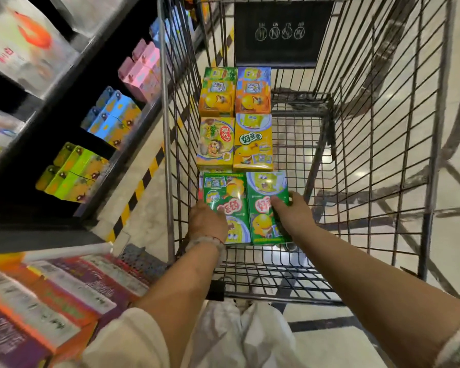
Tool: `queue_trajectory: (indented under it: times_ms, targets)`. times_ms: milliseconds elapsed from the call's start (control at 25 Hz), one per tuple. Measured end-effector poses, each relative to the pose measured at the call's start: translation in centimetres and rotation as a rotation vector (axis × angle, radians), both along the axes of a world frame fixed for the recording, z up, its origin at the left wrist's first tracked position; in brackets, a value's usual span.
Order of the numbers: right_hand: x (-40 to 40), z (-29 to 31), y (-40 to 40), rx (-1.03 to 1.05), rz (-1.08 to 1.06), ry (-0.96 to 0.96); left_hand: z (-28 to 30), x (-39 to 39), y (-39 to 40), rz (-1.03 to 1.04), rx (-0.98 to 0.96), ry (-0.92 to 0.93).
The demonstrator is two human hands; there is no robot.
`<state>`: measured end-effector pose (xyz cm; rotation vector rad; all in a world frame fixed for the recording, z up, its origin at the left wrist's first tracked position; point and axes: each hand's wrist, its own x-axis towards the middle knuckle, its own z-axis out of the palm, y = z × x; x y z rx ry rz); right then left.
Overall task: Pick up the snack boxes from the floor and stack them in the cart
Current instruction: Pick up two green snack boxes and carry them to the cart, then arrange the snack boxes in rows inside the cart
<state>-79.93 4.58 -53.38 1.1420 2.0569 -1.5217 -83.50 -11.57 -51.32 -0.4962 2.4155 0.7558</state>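
Six snack boxes lie flat along the left side of the wire cart (377, 144), in three rows of two running from near to far. The nearest row is a pair of green boxes: the left green box (227, 197) and the right green box (264, 208), touching side by side. Beyond them sit two yellow boxes (252, 142), and at the far end two orange boxes (235, 91) rest below the cart's black panel (282, 30).

The left hand (206, 221) rests on the near left corner of the left green box, against the cart's left wall; its fingers curl downward at the box's edge, though whether they grip it cannot be told. The right hand (294, 213) holds the right green box, thumb laid across the top face and the other fingers wrapped over its right edge.

Left of the cart stands a dark shelf (64, 123) carrying pink, blue and green cartons. At the near left, purple and orange boxes (37, 301) lie stacked flat. The floor (449, 181) is pale and glossy.
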Motion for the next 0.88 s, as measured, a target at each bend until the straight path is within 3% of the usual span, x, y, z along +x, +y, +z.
queue_trajectory:
  times_ms: [160, 240, 400, 680, 880]
  targets:
    - [-0.3, 0.0, -1.2, 0.123, 0.081, 0.007, 0.8, 0.7, 0.7, -0.296, -0.218, 0.153]
    - [-0.3, -0.1, -1.7, 0.136, 0.066, 0.047, 1.0, 0.8, 0.8, -0.421, -0.232, 0.153]
    - [0.1, 0.1, -2.0, 0.138, 0.056, 0.102, 0.2, 0.1, 0.8, -0.445, -0.060, 0.056]
    - [0.1, 1.5, -1.6, 0.096, 0.105, 0.063, -0.1, -0.6, 0.6, -0.428, 0.037, 0.069]
    - [-1.5, 6.3, -0.1, 0.184, 0.167, 0.083, 5.6, -3.1, 0.8, -0.441, 0.186, 0.139]
